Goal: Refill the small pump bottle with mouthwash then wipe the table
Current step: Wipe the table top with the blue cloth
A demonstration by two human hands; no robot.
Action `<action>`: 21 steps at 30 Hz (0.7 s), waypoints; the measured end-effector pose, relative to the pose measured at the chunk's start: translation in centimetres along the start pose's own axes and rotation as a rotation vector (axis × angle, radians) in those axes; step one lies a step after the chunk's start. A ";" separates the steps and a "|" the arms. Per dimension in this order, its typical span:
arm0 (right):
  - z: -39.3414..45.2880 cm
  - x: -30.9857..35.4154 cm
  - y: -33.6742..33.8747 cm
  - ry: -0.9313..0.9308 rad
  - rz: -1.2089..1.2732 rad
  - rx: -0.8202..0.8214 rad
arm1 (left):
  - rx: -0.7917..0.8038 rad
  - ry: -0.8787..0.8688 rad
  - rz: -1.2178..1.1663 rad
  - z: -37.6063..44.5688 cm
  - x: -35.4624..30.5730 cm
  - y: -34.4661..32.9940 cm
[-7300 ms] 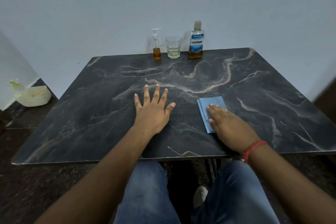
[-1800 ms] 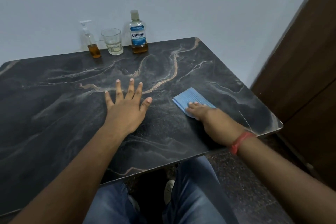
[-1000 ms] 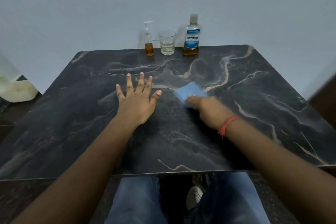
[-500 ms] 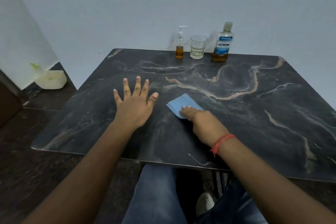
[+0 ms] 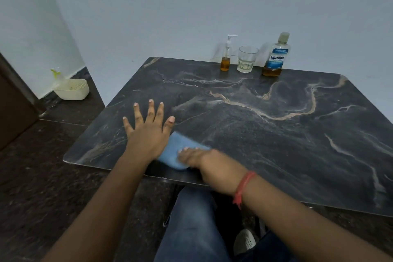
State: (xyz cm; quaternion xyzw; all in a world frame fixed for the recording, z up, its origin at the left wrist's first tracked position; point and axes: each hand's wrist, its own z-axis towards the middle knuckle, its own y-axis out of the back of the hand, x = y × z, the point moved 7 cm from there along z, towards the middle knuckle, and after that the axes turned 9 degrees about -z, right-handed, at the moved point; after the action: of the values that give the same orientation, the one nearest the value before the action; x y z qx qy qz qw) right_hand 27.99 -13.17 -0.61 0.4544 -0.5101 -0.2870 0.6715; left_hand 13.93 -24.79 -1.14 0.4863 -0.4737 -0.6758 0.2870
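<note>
Slid leftward since half a second back: blue cloth (image 5: 173, 151), now touching the left hand (image 5: 148, 132), near the table (image 5: 276, 134) front edge. Pressed flat under the right hand (image 5: 196, 155), fingers fairly straight, not curled round it. Left fingers spread wide, holding nothing. Far back by the wall, upright: small pump bottle (image 5: 226, 57), glass (image 5: 246, 59), mouthwash bottle (image 5: 275, 55). Refill seemingly done; wiping midway, right half likely left.

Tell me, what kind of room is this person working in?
Probably a plain room in a home, though I can't be sure. A dark marble-look table stands against a bare pale wall, with a mouthwash bottle and a drinking glass on it, and a small plastic basket sits on the floor.
</note>
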 end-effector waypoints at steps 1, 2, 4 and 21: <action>0.6 -2.2 1.6 -0.133 0.009 -0.066 | -0.001 -0.007 -0.004 0.0 -0.2 0.0; 1.0 -4.2 2.9 -0.273 -0.051 -0.094 | 0.001 -0.016 -0.005 -0.2 -0.4 0.0; 1.4 -4.5 3.1 -0.307 -0.153 -0.124 | 0.007 -0.036 0.005 -0.5 -0.9 -0.3; 1.5 -9.4 4.3 -0.331 -0.261 -0.101 | 0.038 -0.082 -0.013 1.1 -3.2 -1.8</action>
State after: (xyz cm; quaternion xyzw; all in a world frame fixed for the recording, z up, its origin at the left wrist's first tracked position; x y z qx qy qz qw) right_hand 23.27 -3.88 -0.61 0.4292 -0.5351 -0.4674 0.5576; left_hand 14.23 -20.95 -1.50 0.4666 -0.4948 -0.6878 0.2536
